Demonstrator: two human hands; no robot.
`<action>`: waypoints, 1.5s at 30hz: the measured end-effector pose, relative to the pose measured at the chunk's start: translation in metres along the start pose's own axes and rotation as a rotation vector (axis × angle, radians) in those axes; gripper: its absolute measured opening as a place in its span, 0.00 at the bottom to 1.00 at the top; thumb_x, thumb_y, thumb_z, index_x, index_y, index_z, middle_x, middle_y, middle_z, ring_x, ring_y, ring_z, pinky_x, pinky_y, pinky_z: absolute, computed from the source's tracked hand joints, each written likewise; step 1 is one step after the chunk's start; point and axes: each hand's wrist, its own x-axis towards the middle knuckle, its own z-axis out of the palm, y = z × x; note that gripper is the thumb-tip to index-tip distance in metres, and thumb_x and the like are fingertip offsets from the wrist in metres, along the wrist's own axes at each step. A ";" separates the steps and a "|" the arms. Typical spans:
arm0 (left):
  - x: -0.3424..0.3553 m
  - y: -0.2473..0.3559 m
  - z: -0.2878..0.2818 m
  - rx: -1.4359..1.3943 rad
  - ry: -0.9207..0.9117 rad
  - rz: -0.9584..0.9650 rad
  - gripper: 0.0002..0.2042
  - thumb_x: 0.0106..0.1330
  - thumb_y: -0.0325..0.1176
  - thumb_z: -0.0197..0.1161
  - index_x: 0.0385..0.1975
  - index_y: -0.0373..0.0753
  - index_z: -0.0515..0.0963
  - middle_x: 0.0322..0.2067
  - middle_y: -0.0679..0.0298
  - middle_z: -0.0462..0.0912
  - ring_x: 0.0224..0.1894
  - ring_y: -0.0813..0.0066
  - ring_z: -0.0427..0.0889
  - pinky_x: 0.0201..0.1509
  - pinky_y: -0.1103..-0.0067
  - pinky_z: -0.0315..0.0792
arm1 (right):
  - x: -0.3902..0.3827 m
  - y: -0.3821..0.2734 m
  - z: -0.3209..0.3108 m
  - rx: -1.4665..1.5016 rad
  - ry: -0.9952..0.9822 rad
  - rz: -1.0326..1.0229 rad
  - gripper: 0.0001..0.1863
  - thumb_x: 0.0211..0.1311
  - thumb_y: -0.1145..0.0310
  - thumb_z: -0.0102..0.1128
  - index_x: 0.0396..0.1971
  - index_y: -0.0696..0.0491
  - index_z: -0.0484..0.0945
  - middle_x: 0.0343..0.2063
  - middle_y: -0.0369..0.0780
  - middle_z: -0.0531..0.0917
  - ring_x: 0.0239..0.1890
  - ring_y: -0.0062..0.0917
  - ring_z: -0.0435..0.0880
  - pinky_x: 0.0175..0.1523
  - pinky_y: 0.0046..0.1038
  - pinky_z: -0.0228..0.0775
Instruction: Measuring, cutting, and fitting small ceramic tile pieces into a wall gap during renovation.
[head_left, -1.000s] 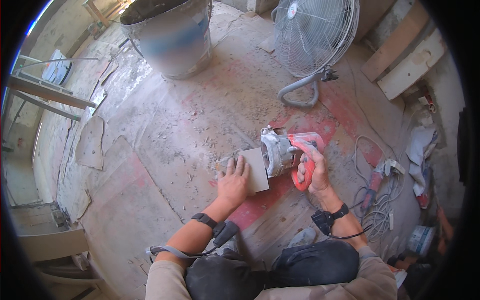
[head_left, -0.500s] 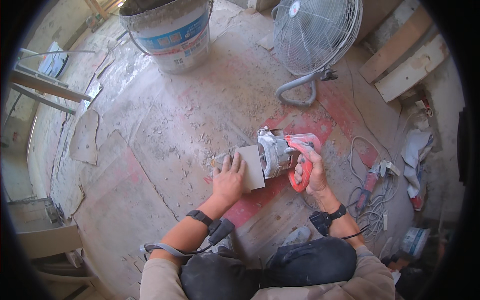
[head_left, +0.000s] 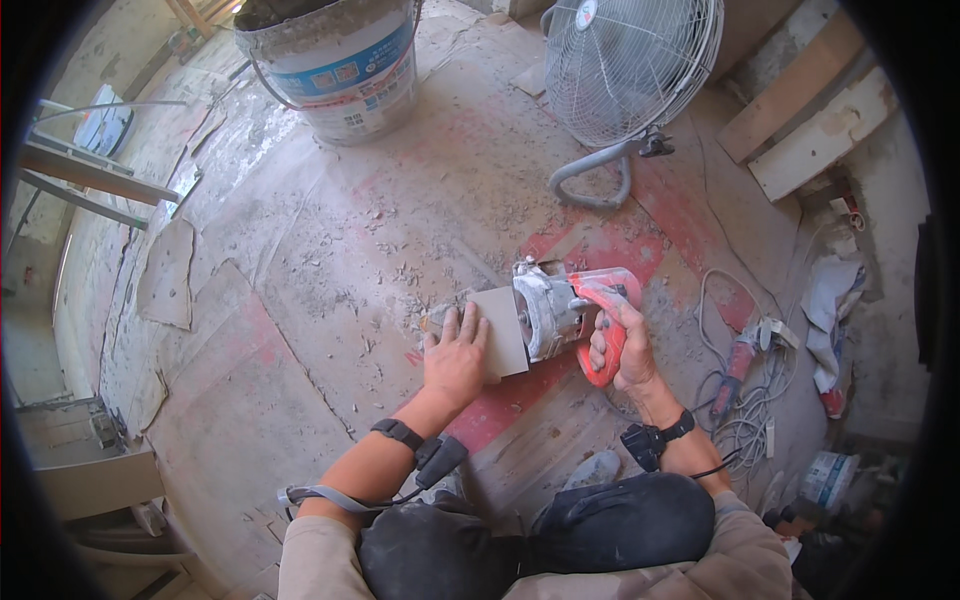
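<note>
My left hand (head_left: 455,360) lies with fingers stretched over a square grey tile (head_left: 506,334) near the middle of the floor, pressing on its left part. My right hand (head_left: 625,358) grips the red handle of a dust-covered power saw (head_left: 550,312). The saw's metal base touches or overlaps the tile's right edge; the exact contact is unclear. Pale dust and small chips lie around both.
A dusty bucket (head_left: 340,85) and a floor fan (head_left: 625,60) stand ahead. Boards (head_left: 785,120) lean at the right, near a red tool (head_left: 735,372) among coiled cables (head_left: 750,430). A metal-and-wood frame (head_left: 95,170) is at the left on the debris-strewn floor (head_left: 250,360).
My hands, the tile and the saw appear slightly higher and farther left than a second ago, along with the surrounding scene as the view shifts. Both hands keep their positions on tile and saw.
</note>
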 end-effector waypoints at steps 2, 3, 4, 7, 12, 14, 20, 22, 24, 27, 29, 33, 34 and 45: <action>0.000 0.000 0.000 -0.002 -0.001 0.000 0.48 0.45 0.51 0.78 0.69 0.42 0.64 0.74 0.56 0.54 0.74 0.49 0.55 0.67 0.46 0.62 | -0.001 0.000 0.002 -0.030 0.019 -0.011 0.25 0.66 0.46 0.50 0.45 0.54 0.74 0.25 0.33 0.71 0.17 0.16 0.71 0.18 0.21 0.65; 0.000 0.000 0.000 -0.003 0.002 -0.002 0.48 0.45 0.51 0.78 0.69 0.42 0.65 0.74 0.56 0.54 0.74 0.49 0.55 0.67 0.47 0.63 | -0.002 0.000 0.002 -0.061 0.049 -0.025 0.24 0.66 0.44 0.48 0.39 0.52 0.73 0.23 0.33 0.70 0.15 0.17 0.70 0.17 0.22 0.65; 0.000 0.000 0.001 -0.007 0.005 -0.001 0.48 0.45 0.51 0.78 0.69 0.42 0.65 0.74 0.56 0.54 0.74 0.49 0.55 0.67 0.48 0.63 | -0.002 0.000 0.003 -0.061 0.037 -0.020 0.24 0.66 0.44 0.48 0.39 0.52 0.73 0.23 0.33 0.70 0.15 0.17 0.70 0.17 0.22 0.65; 0.000 0.000 0.001 0.030 0.026 0.009 0.48 0.44 0.51 0.78 0.68 0.42 0.65 0.74 0.56 0.54 0.74 0.50 0.56 0.65 0.50 0.64 | -0.004 0.001 0.002 -0.054 0.040 -0.022 0.24 0.66 0.43 0.49 0.41 0.52 0.73 0.24 0.32 0.70 0.16 0.16 0.71 0.18 0.21 0.65; -0.001 0.002 0.001 0.031 0.036 0.008 0.48 0.44 0.51 0.78 0.68 0.41 0.66 0.74 0.56 0.55 0.74 0.50 0.56 0.64 0.51 0.64 | -0.006 0.002 -0.003 -0.025 0.065 0.016 0.27 0.65 0.47 0.52 0.50 0.56 0.76 0.27 0.33 0.71 0.19 0.16 0.72 0.18 0.21 0.66; -0.001 0.002 0.001 0.032 0.036 0.008 0.48 0.44 0.51 0.78 0.68 0.41 0.66 0.74 0.56 0.55 0.74 0.50 0.56 0.64 0.51 0.64 | -0.007 0.003 -0.003 -0.029 0.024 0.011 0.25 0.66 0.45 0.50 0.44 0.54 0.74 0.24 0.33 0.70 0.17 0.16 0.71 0.18 0.21 0.66; -0.001 0.003 -0.003 0.013 0.025 0.006 0.47 0.46 0.50 0.78 0.68 0.40 0.65 0.74 0.56 0.55 0.74 0.52 0.56 0.64 0.46 0.63 | -0.012 0.004 -0.005 -0.048 0.020 0.045 0.24 0.66 0.42 0.48 0.36 0.51 0.71 0.16 0.34 0.71 0.13 0.19 0.69 0.18 0.24 0.64; -0.001 0.004 -0.003 0.014 0.026 0.002 0.47 0.46 0.50 0.78 0.68 0.40 0.66 0.74 0.55 0.56 0.74 0.52 0.56 0.64 0.45 0.63 | -0.014 0.004 -0.007 -0.044 0.005 0.069 0.24 0.66 0.41 0.48 0.35 0.50 0.70 0.15 0.34 0.71 0.12 0.20 0.69 0.18 0.25 0.64; -0.001 0.004 -0.004 0.016 0.021 0.001 0.47 0.46 0.50 0.78 0.68 0.40 0.66 0.74 0.55 0.56 0.74 0.52 0.56 0.64 0.45 0.63 | -0.015 0.004 -0.008 -0.053 0.035 0.069 0.24 0.66 0.40 0.49 0.34 0.49 0.69 0.15 0.34 0.71 0.12 0.20 0.69 0.18 0.26 0.64; 0.000 0.005 -0.005 0.021 0.016 0.002 0.47 0.46 0.50 0.78 0.68 0.40 0.65 0.74 0.55 0.56 0.74 0.52 0.56 0.65 0.44 0.62 | -0.017 0.006 -0.010 -0.049 0.028 0.064 0.24 0.66 0.40 0.49 0.34 0.49 0.70 0.15 0.34 0.71 0.12 0.20 0.68 0.18 0.26 0.64; 0.000 0.005 -0.005 0.022 0.016 0.004 0.47 0.46 0.50 0.77 0.68 0.40 0.65 0.74 0.55 0.56 0.74 0.52 0.56 0.65 0.44 0.62 | -0.018 0.007 -0.011 -0.004 0.010 0.074 0.23 0.66 0.44 0.50 0.36 0.52 0.71 0.16 0.34 0.71 0.13 0.19 0.69 0.18 0.24 0.64; 0.000 0.006 -0.004 0.031 0.002 -0.003 0.47 0.46 0.51 0.77 0.68 0.40 0.65 0.74 0.55 0.56 0.74 0.51 0.56 0.66 0.43 0.61 | -0.020 0.006 -0.013 -0.058 0.023 0.072 0.24 0.66 0.40 0.48 0.34 0.50 0.70 0.15 0.34 0.71 0.12 0.20 0.69 0.18 0.25 0.64; 0.000 0.006 -0.004 0.036 0.003 -0.003 0.47 0.47 0.51 0.77 0.68 0.40 0.65 0.74 0.55 0.56 0.74 0.51 0.55 0.66 0.43 0.60 | -0.021 0.007 -0.013 -0.062 0.010 0.074 0.24 0.66 0.40 0.48 0.34 0.50 0.70 0.15 0.34 0.71 0.12 0.20 0.69 0.18 0.25 0.64; 0.001 0.005 -0.002 0.047 -0.001 -0.012 0.47 0.47 0.53 0.77 0.68 0.41 0.65 0.74 0.55 0.55 0.74 0.50 0.55 0.67 0.43 0.58 | -0.026 0.008 -0.016 -0.078 0.028 0.085 0.24 0.66 0.41 0.48 0.34 0.50 0.70 0.15 0.34 0.71 0.12 0.20 0.69 0.18 0.25 0.64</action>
